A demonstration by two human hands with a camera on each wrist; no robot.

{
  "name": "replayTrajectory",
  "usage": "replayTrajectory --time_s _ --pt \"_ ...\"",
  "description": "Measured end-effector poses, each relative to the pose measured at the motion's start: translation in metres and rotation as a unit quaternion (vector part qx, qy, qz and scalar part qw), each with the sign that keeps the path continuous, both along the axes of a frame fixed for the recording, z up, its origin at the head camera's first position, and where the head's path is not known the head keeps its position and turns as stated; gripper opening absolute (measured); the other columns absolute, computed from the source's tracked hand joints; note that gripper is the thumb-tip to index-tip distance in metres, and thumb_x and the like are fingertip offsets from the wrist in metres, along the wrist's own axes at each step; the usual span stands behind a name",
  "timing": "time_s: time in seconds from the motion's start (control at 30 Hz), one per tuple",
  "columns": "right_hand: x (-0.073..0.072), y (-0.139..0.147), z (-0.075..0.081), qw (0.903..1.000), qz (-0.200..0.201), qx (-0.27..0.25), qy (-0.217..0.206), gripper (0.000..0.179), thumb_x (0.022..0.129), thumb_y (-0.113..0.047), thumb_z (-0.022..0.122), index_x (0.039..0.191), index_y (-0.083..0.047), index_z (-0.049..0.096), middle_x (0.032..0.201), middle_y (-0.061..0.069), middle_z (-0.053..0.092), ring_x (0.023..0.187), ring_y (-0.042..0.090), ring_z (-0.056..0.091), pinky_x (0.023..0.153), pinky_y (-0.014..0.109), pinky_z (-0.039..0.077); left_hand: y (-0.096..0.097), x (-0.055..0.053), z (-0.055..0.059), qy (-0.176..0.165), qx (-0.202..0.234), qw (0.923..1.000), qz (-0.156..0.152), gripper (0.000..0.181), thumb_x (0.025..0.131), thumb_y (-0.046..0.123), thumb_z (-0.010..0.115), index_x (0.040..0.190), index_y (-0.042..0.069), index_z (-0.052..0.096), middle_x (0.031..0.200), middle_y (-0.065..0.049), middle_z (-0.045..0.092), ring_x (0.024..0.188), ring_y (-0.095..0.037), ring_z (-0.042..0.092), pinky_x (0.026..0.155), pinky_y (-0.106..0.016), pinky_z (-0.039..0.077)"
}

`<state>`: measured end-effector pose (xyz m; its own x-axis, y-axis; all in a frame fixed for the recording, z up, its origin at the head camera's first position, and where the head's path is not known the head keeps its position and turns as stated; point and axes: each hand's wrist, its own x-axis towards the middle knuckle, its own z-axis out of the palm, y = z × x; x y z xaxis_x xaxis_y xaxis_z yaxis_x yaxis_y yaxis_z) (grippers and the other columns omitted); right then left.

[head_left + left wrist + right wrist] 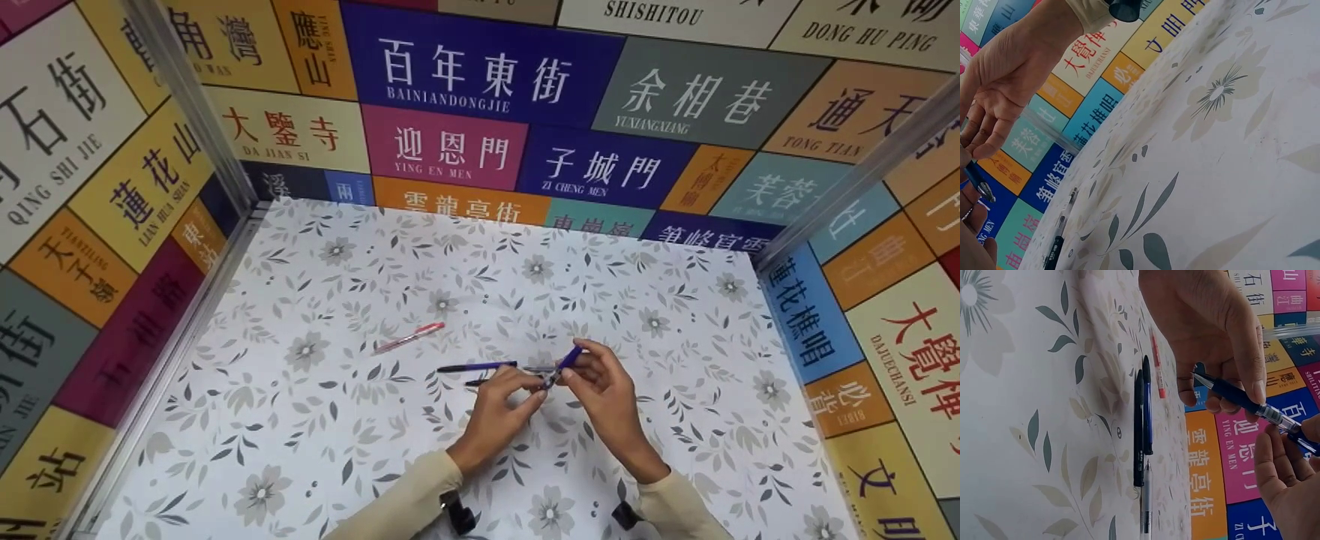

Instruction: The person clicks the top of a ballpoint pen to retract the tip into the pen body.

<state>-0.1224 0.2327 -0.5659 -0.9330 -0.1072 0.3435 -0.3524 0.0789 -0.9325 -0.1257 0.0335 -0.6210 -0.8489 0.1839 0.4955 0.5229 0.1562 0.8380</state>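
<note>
A blue pen (1235, 394) with a metal tip and a clear middle section is held between both hands above the table. My left hand (499, 412) pinches it around the clear part and grip. At its blue rear end, my right hand (611, 394) grips with thumb and fingers. The tip of the pen (981, 185) points out past the left fingers in the left wrist view. Just beyond the hands, a blue pen with a black end (476, 367) and a black pen (1139, 433) lie side by side. A clear pen piece (1147, 495) lies in line with them.
A red pen with a clear barrel (410, 337) lies farther left on the flower-patterned table (390, 465). Panels with colourful street-name signs (480, 67) stand around the back and sides, with metal corner posts (195, 105).
</note>
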Motion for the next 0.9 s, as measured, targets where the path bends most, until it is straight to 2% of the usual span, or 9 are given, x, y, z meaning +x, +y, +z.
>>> replayTrajectory --time_s 0.2,0.4,0.53,0.9 --pt "0.0009 0.0 -0.001 0.9987 -0.004 0.029 0.041 0.05 0.103 0.01 0.07 0.151 0.001 0.057 0.115 0.026 0.072 0.1 0.03 0.077 0.087 0.032 0.064 0.0039 0.0023 0.0001 -0.001 0.0 1.0 0.001 0.013 0.099 0.011 0.083 0.112 0.009 0.083 0.099 0.001 0.078 0.098 -0.015 0.067 0.088 -0.036 0.057" --pt "0.0023 -0.0007 0.0014 0.9958 -0.004 0.045 0.08 0.056 0.101 0.014 0.069 0.154 0.001 0.054 0.113 0.029 0.071 0.098 0.026 0.076 0.086 0.03 0.064 0.0055 0.0041 0.002 -0.001 0.005 1.0 -0.002 0.012 0.1 0.013 0.083 0.111 0.008 0.083 0.098 0.003 0.076 0.097 -0.014 0.066 0.084 -0.048 0.058" --pt "0.0021 -0.0004 0.0004 0.9927 -0.004 0.055 0.107 0.059 0.098 0.019 0.068 0.153 0.004 0.053 0.112 0.027 0.071 0.097 0.027 0.076 0.085 0.027 0.063 0.0057 0.0052 0.0026 -0.01 0.004 0.9999 -0.008 0.011 0.101 0.015 0.082 0.112 0.012 0.083 0.099 0.005 0.075 0.097 -0.014 0.066 0.085 -0.049 0.058" --pt "0.0014 0.0033 0.0022 0.9925 0.016 0.059 0.106 0.058 0.099 0.019 0.067 0.153 0.001 0.055 0.114 0.026 0.071 0.097 0.027 0.076 0.084 0.028 0.063 0.007 0.0085 0.0053 -0.018 0.012 0.9996 -0.017 0.011 0.102 0.013 0.081 0.113 0.012 0.082 0.101 0.002 0.075 0.097 -0.016 0.069 0.087 -0.047 0.06"
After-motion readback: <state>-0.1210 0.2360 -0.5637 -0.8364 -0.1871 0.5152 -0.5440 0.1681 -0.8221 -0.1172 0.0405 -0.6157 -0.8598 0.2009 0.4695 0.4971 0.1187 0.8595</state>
